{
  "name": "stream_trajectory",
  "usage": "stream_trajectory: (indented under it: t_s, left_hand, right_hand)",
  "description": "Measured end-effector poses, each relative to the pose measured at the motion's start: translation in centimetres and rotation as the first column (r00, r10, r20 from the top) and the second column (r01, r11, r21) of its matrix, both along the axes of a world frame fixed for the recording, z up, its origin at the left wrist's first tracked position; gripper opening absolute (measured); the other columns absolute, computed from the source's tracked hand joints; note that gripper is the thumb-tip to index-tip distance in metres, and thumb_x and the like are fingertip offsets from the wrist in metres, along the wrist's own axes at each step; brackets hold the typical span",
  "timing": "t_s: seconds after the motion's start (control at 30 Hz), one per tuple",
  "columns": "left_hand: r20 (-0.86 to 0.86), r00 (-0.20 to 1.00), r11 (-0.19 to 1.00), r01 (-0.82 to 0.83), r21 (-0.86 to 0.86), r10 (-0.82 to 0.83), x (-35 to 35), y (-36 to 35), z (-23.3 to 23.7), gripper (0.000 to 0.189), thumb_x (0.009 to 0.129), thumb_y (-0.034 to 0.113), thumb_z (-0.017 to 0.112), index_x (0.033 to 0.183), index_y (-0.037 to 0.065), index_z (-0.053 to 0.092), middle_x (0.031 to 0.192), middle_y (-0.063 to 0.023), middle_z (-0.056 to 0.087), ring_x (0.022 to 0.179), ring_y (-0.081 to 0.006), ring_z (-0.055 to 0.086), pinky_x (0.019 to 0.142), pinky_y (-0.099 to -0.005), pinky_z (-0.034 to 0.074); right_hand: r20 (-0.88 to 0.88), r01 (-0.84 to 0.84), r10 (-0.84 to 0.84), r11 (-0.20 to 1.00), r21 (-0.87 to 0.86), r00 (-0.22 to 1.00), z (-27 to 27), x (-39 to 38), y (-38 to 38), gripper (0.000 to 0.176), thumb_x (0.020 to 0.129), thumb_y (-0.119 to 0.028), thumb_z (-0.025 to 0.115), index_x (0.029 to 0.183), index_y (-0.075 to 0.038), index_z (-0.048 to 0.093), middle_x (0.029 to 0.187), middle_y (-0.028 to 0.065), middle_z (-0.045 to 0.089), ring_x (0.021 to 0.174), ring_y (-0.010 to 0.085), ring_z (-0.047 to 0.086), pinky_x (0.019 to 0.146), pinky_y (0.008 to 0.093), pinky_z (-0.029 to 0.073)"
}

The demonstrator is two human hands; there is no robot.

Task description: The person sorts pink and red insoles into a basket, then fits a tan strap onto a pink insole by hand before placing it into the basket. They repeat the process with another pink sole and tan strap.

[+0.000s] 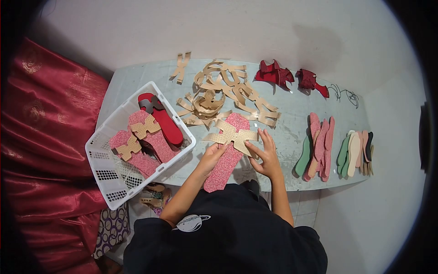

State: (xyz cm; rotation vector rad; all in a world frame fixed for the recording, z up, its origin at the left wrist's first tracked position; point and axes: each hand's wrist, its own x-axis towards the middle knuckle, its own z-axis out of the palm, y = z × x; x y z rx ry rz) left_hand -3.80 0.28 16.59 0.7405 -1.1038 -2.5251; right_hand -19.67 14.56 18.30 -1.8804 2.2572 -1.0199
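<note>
A pink patterned slipper sole (225,170) points away from me, its lower end close to my shirt. Across its upper part lies a tan woven-look, X-shaped strap (232,137). My left hand (211,157) is closed at the left edge of the sole, its thumb against the strap. At the strap's right end my right hand (266,156) has its thumb and a finger on the material, while its other fingers stretch outward. The undersides of the sole and strap are hidden.
A white plastic basket (96,139) on the left holds pink slippers and a red one. Loose tan straps (237,84) lie beyond my hands. Red pieces (274,74), black cord (345,95), pink soles (323,148) and other coloured soles (353,153) are on the table's right side.
</note>
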Motion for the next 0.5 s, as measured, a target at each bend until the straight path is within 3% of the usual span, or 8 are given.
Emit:
stream_trajectory:
  t_s: [0.3,0.4,0.5]
  left_hand:
    - [-0.007,1.000,1.000,-0.008,-0.030,0.008,0.0,0.0,0.6,0.031,0.095,0.022,0.041,0.108,-0.003,0.053,0.102,-0.0104,0.061,0.087,-0.0127,0.060,0.077,-0.0256,0.048]
    - [-0.015,1.000,0.998,-0.027,-0.061,0.026,-0.2,0.1,-0.4,0.031,0.095,0.022,0.041,0.108,-0.003,0.053,0.101,-0.0103,0.061,0.088,-0.0126,0.060,0.077,-0.0252,0.048]
    - [0.028,0.998,0.993,-0.053,-0.104,0.056,-0.3,0.2,-0.6,0.030,0.095,0.021,0.042,0.106,-0.003,0.054,0.099,-0.0099,0.062,0.087,-0.0121,0.060,0.076,-0.0247,0.048]
  right_hand:
    - [-0.045,-0.045,0.048,0.997,0.064,0.998,0.8,0.7,-0.3,0.065,0.063,-0.005,0.055,0.126,-0.020,0.047,0.139,0.0047,0.036,0.127,0.0344,0.032,0.102,0.0522,0.024]
    - [0.075,-0.085,0.082,0.996,0.030,0.994,0.5,0.9,-0.6,0.069,0.061,0.000,0.054,0.126,-0.020,0.047,0.139,0.0061,0.036,0.125,0.0337,0.034,0.101,0.0503,0.026]
    - [0.085,-0.079,0.074,0.995,0.057,0.994,0.1,1.2,-0.7,0.072,0.059,0.005,0.054,0.126,-0.021,0.047,0.138,0.0067,0.036,0.124,0.0340,0.034,0.101,0.0490,0.028]
